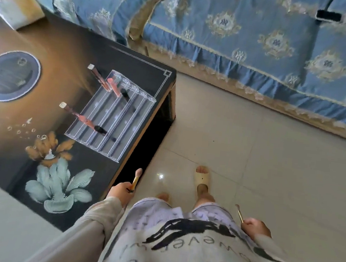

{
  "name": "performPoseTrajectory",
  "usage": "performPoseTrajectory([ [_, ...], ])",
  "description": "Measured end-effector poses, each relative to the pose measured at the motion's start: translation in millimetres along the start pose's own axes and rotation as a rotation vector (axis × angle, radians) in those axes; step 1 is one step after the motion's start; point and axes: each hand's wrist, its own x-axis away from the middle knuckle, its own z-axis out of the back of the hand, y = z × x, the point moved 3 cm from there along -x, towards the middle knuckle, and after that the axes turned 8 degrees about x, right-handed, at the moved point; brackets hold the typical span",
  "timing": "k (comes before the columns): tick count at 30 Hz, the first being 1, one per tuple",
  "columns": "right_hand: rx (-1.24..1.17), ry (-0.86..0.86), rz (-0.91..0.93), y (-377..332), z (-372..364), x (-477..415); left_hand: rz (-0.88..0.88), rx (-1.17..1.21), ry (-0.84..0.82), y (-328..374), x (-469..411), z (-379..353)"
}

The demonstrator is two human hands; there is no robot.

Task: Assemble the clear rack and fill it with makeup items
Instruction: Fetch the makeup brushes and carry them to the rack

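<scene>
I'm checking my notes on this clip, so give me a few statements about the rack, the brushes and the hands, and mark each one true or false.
1. The clear rack stands on the table. True.
2. The rack is empty. False: several makeup items already stand in it.
3. The left hand holds a brush. True.
4. The right hand is empty. False: it holds a thin gold brush.
5. Both hands are over the rack. False: both are low by the body, away from it.
6. A round dark disc lies on the table left of the rack. True.
</scene>
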Motion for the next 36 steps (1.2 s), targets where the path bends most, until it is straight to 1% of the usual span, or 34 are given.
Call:
performPoseTrajectory([
  [3,0.015,0.041,0.084,-31.9,55.1,-34.3,0.143,0.13,0.016,-2.1,15.5,-22.2],
  [6,-0.009,0.087,0.146,-62.3,107.7,-65.2,0.212,0.268,0.001,1.9,30.9,-49.9],
  [10,0.106,0.122,0.24,-106.9,166.5,-98.4,0.289,0.482,0.083,18.9,51.8,-83.3],
  [12,0.143,0.119,0.27,-129.6,184.3,-109.9,0.344,0.601,0.053,22.1,66.6,-97.3],
  [13,0.168,0.121,0.286,-141.2,189.8,-113.7,0.37,0.625,0.006,17.0,74.7,-104.5],
  [15,0.202,0.119,0.32,-163.5,194.3,-118.5,0.426,0.667,-0.018,31.6,74.9,-113.3],
  [16,0.219,0.111,0.337,-174.5,193.9,-119.2,0.436,0.731,0.001,51.1,65.8,-111.2],
  [17,0.242,0.099,0.352,-185.5,191.5,-119.4,0.417,0.737,0.028,80.6,51.6,-97.4],
  [18,0.272,0.085,0.366,-195.8,187.3,-118.9,0.329,0.729,0.041,109.3,37.7,-87.1],
  [19,0.304,0.071,0.376,-205.5,182.2,-118.1,0.171,0.76,0.025,123.9,29.1,-88.3],
  [20,0.336,0.061,0.386,-215.0,176.3,-116.4,0.109,0.775,-0.007,134.8,10.7,-90.3],
  [21,0.367,0.053,0.397,-225.0,170.6,-114.2,0.158,0.826,-0.037,135.2,-5.9,-88.6],
  [22,0.4,0.047,0.411,-235.4,165.2,-111.5,0.205,0.882,0.021,121.5,-8.3,-86.2],
  [23,0.431,0.043,0.426,-245.9,160.2,-108.8,0.271,0.955,0.007,108.1,-0.2,-85.1],
  [24,0.463,0.033,0.443,-257.1,154.9,-105.6,0.356,0.958,0.009,92.4,8.7,-80.5],
  [25,0.495,0.021,0.456,-268.5,149.4,-102.2,0.527,0.988,0.012,74.2,16.0,-70.5],
  [26,0.523,0.016,0.467,-280.7,144.6,-98.2,0.559,0.985,0.016,50.9,25.0,-65.6],
  [29,0.525,0.021,0.497,-316.5,133.2,-92.0,0.509,0.955,0.148,17.5,17.3,-38.3],
  [31,0.495,0.026,0.505,-334.8,127.4,-92.4,0.484,0.931,0.132,21.2,-2.1,-18.0],
  [33,0.476,0.027,0.514,-349.3,123.4,-94.1,0.433,0.897,0.158,21.5,-15.2,0.2],
  [36,0.533,0.024,0.529,-366.9,119.8,-91.1,0.433,0.886,0.2,14.0,-25.5,17.8],
])
